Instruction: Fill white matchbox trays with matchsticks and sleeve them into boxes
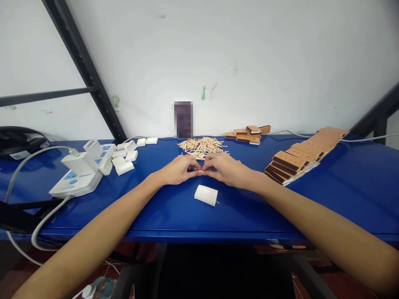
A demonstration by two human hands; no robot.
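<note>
My left hand and my right hand meet over the blue table, both closed in a pinch. Between their fingertips are a few matches, with a little red and pale wood showing; how many I cannot tell. Right behind the fingers spreads a loose pile of matches with red heads. Nearer to me lies a small white matchbox tray, a thin stick poking out past its right end. Its inside is hidden from this angle.
Matchbox sleeves lie in overlapping rows at right; more matchboxes are stacked by the wall. At left stand a power strip with chargers and cables, and several white trays. A dark pixelated upright object leans at the wall.
</note>
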